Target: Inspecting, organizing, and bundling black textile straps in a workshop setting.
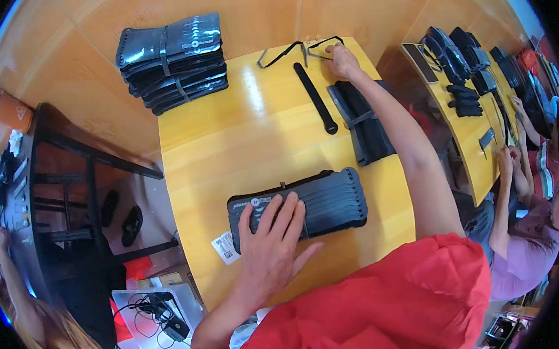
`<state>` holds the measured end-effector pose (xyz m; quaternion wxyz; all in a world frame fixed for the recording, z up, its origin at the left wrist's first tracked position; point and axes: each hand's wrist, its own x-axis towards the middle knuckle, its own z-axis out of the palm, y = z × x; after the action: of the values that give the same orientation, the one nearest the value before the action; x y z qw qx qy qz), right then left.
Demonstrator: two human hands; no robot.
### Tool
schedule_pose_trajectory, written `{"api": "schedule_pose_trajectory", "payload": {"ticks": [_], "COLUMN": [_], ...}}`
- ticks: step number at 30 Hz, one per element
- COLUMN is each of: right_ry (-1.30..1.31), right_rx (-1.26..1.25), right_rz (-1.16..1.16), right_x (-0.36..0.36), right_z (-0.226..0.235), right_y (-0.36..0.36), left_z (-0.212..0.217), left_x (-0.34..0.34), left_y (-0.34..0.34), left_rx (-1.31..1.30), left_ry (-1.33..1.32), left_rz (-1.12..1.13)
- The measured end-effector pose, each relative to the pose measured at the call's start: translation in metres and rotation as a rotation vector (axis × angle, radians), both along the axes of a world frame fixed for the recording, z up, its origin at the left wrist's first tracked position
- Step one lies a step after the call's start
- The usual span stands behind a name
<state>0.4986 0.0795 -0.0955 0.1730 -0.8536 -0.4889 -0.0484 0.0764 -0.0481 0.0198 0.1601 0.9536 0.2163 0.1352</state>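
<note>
A yellow-topped table (219,146) stands against an orange-brown panelled wall (262,17), with a second work table (463,132) to its right. Near the table's front edge lies a stack of dark flat straps (336,203), with a white label (225,248) sticking out at its left end. The left hand (269,250) rests flat on the stack, fingers extended and slightly spread, pressing without gripping. The right arm reaches to the far edge, where the right hand (343,61), fingers curled, meets a thin black band (325,41) (whether it pinches the band cannot be told). A single strap (316,100) and a banded bundle (366,133) lie nearby; finished-looking bundles (171,68) are piled at far left. The step in hand appears to be steadying the stack while fetching a band; the next move probably calls for a sure fingertip hold, with the stack kept square.
</note>
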Motion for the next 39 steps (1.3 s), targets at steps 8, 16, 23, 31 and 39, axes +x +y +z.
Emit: {"api": "schedule_pose_trajectory", "payload": {"ticks": [8,16,23,31,39], "right_ry": [0.071,0.941,1.435,1.471,1.198], "right_rx": [0.075,0.338,0.273,0.327,0.159], "right_rz": [0.073,0.328,0.499,0.402,0.595], "right_x": [0.011,-0.068,-0.186,-0.233,-0.242], "right_z": [0.017,0.174,0.175,0.176,0.161], "right_y": [0.014,-0.07,-0.159,-0.183,-0.18], "left_z": [-0.01,-0.02,-0.022,-0.021,-0.027], "left_x": [-0.002,-0.002,-0.007,-0.008,-0.007], "left_y": [0.0,-0.006,-0.01,-0.005,-0.002], "left_rx": [-0.015,0.038,0.004,-0.025,-0.036], "left_ry": [-0.045,-0.161,-0.235,-0.251,-0.314], "left_rz": [0.04,0.087,0.064,0.05,0.061]}}
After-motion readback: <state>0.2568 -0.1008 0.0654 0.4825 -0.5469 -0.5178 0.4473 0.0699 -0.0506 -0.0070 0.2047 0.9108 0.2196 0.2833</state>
